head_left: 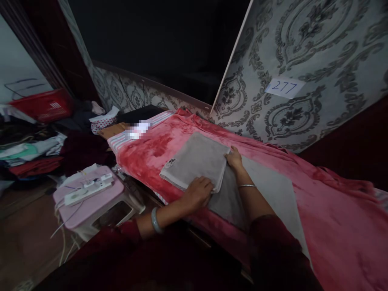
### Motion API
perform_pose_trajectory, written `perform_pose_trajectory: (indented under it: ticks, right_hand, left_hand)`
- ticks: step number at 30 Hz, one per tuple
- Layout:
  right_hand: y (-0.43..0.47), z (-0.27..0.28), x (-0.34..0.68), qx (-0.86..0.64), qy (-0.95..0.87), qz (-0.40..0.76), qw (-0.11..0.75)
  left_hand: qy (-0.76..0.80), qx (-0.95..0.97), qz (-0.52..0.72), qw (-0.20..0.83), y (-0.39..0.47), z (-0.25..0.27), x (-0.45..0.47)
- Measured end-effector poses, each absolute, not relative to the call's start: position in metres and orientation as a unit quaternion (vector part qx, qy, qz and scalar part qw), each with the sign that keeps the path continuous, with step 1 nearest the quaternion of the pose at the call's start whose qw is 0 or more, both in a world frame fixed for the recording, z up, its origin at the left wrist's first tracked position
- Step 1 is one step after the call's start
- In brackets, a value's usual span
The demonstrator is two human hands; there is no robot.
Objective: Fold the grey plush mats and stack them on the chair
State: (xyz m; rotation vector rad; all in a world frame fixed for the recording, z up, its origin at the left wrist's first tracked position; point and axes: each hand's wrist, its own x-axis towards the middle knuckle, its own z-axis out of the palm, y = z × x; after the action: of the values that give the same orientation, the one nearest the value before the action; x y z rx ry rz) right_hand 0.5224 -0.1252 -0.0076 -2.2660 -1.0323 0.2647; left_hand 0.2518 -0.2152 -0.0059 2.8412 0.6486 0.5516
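Observation:
A folded grey towel point(194, 157) with a small black-and-white emblem at its left corner lies on a red and pink plush blanket point(327, 210). My left hand point(198, 195) has its fingers curled on the towel's near right corner. At the far right corner, my right hand point(234, 158) pinches the towel's edge between thumb and fingers. Darker grey fabric point(227, 200) shows beneath the fold, partly behind my right forearm. To the right, a flat light grey cloth point(274, 188) extends over the blanket.
A pink stool point(72, 218) at left carries a white power strip point(87, 190) with trailing cables. Heaped clothes point(33, 153) and a red bag point(44, 106) lie beyond it. A large dark screen point(157, 44) and a wall paper marked 277 point(284, 87) are behind the blanket.

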Motion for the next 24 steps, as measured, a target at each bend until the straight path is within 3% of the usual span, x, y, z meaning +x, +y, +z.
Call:
perform_pose_trajectory:
  ticks: [7, 24]
  right_hand:
    - [-0.131, -0.015, 0.519, -0.863, -0.348, 0.045, 0.364]
    - [-0.131, -0.014, 0.515, -0.870, -0.396, 0.038, 0.293]
  left_hand:
    - [0.183, 0.968, 0.157, 0.067, -0.219, -0.016, 0.261]
    - [0.149, 0.970, 0.187, 0.045, -0.217, -0.030, 0.259]
